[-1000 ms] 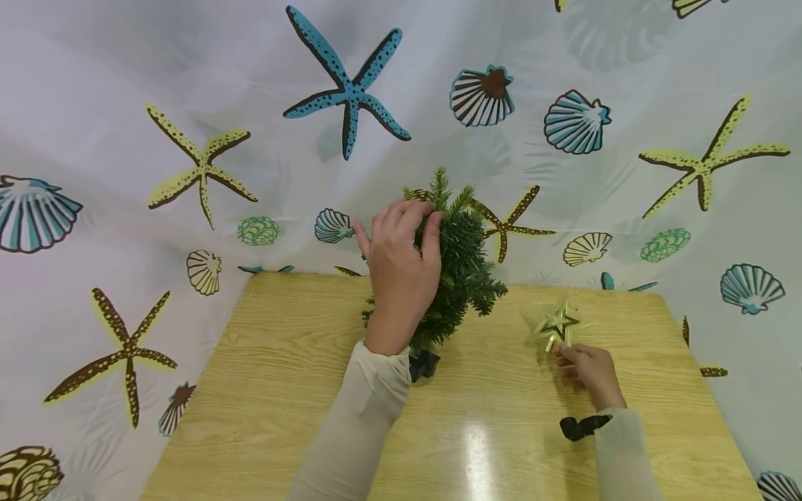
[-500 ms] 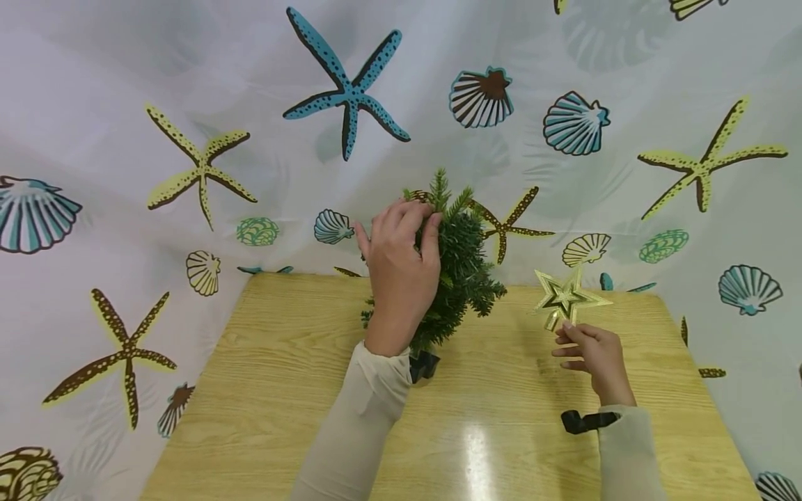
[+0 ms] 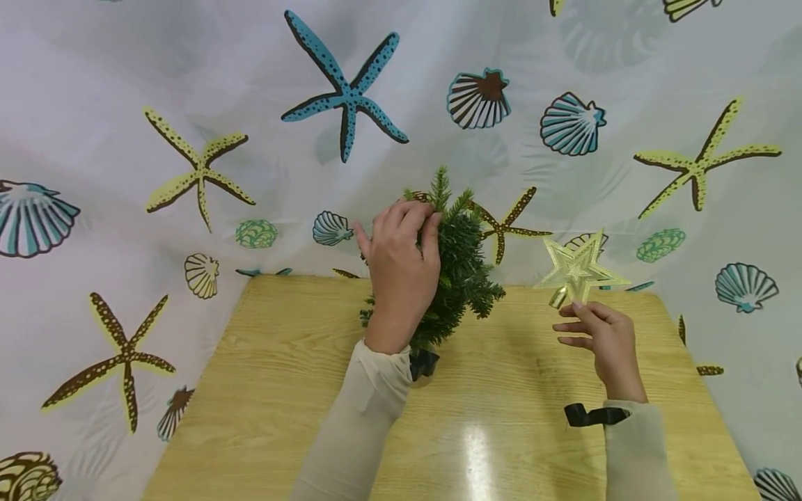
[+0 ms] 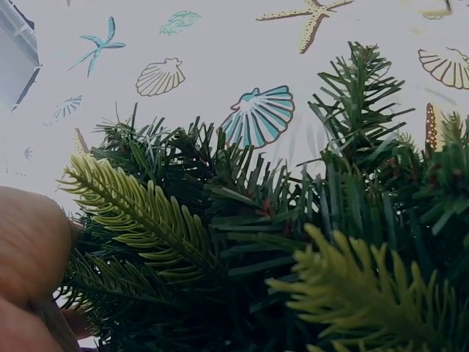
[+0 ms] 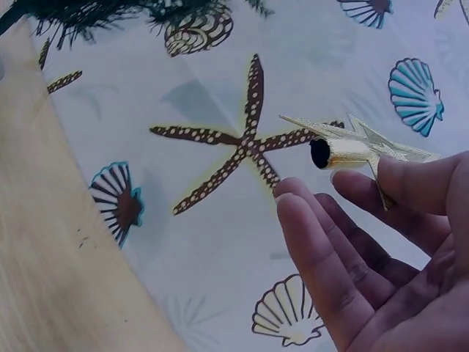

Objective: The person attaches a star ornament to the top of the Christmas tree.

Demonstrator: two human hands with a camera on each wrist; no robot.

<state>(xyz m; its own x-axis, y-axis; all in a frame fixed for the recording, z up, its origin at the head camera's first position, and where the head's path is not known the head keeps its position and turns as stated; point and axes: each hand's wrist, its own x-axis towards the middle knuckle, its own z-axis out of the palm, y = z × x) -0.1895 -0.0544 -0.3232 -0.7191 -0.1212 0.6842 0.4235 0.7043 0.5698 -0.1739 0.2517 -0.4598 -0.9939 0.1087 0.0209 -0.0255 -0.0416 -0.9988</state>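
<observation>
A small artificial Christmas tree [image 3: 460, 271] stands towards the back of the table. My left hand [image 3: 404, 268] holds it near the top, thumb and fingers curled round its upper branches. Green needles [image 4: 154, 213] fill the left wrist view, with part of that hand at the left edge. To the right, my right hand [image 3: 604, 341] pinches a gold star tree topper [image 3: 576, 268] by a lower point, between thumb and index finger, raised above the table. The other fingers are spread below. In the right wrist view, the topper's hollow tube [image 5: 341, 152] faces left, towards the tree.
The wooden table [image 3: 276, 390] ends at a white curtain [image 3: 263, 62] printed with starfish and shells, hanging behind and at both sides. A black strap [image 3: 595, 415] circles my right wrist. Another black piece [image 3: 424, 364] shows by my left cuff.
My right hand has lifted the star topper upward and slightly right, and its face has turned more to the head view. My left hand keeps its place on the tree.
</observation>
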